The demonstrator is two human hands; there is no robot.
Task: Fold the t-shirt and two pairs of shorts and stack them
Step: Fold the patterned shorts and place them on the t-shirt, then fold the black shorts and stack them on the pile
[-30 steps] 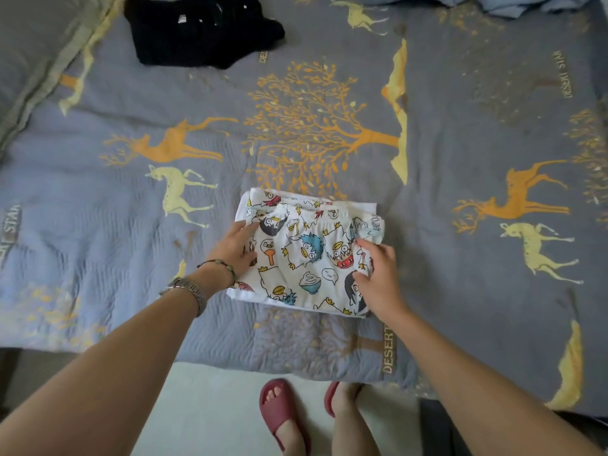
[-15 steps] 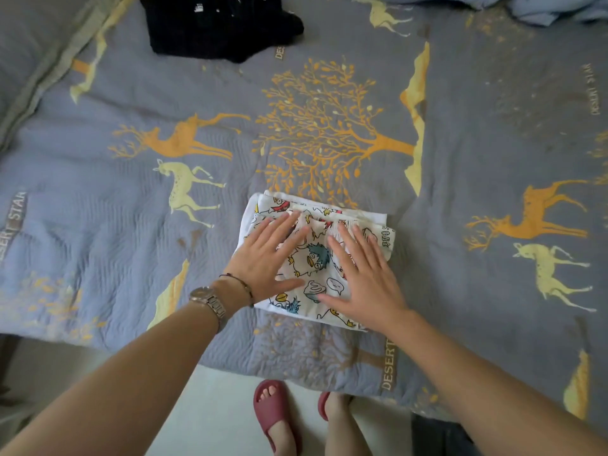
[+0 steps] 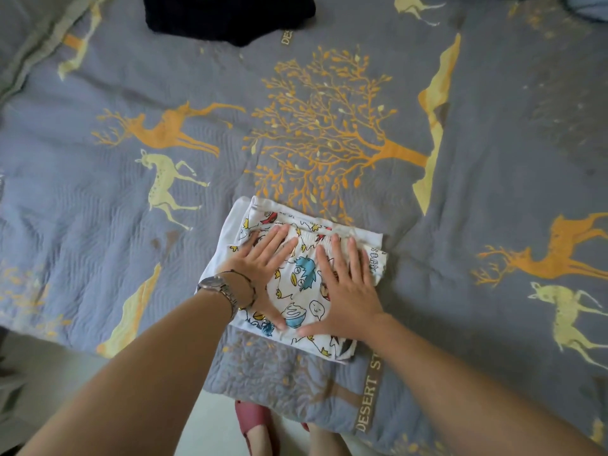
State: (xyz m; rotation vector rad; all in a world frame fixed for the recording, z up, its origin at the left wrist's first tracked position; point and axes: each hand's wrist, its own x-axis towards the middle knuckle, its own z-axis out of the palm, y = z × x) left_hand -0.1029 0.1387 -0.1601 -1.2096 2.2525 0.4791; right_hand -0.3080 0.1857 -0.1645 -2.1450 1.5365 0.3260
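Note:
Folded cartoon-print shorts (image 3: 301,284) lie on top of a folded white t-shirt (image 3: 232,225) near the front edge of the bed. My left hand (image 3: 263,261), with a watch on the wrist, presses flat on the left half of the shorts. Flat on the right half rests my right hand (image 3: 345,287), fingers straight and spread. A dark garment (image 3: 230,14) lies crumpled at the far top of the bed, apart from the stack.
The grey bedspread (image 3: 460,291) with deer and tree prints covers the whole bed. Its front edge runs just below the stack. My feet in red slippers (image 3: 253,422) stand on the pale floor. A blue cloth (image 3: 589,8) shows at the top right corner.
My hands went from gripping the sides of the printed shorts to lying flat on top. Since half a second ago they have stayed pressed there.

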